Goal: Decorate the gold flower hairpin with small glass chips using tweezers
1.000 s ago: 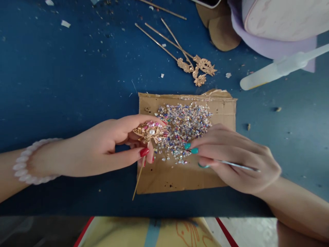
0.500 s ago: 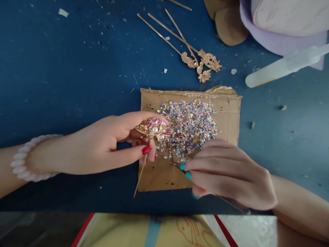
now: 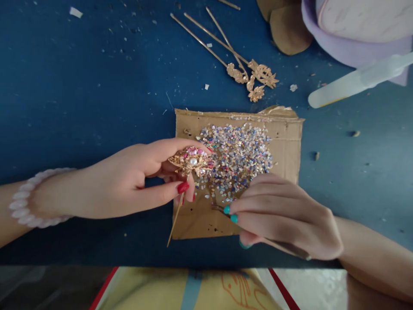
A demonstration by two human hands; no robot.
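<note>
My left hand [image 3: 138, 181] pinches a gold hairpin [image 3: 190, 162] by its ornate head, which carries pink stones and a white pearl. Its thin stick slants down past my thumb. In my right hand [image 3: 284, 215] is a pair of metal tweezers [image 3: 220, 208], the tips low over the cardboard and close to the stones' lower edge. I cannot make out whether the tips hold anything. Many small multicoloured stone chips [image 3: 238, 155] lie heaped on the cardboard piece [image 3: 287, 150] under both hands.
Several gold hairpins [image 3: 238, 71] lie crossed beyond the cardboard. A translucent bottle [image 3: 345, 86] rests at the right, near a lilac object [image 3: 335, 47] and brown rounded pieces [image 3: 290, 30]. Paper scraps and crumbs dot the blue table [image 3: 80, 99], whose front edge runs before my lap.
The tweezers and my right hand have shifted slightly left. My left hand still holds the hairpin in nearly the same pose; the whole view has moved a little.
</note>
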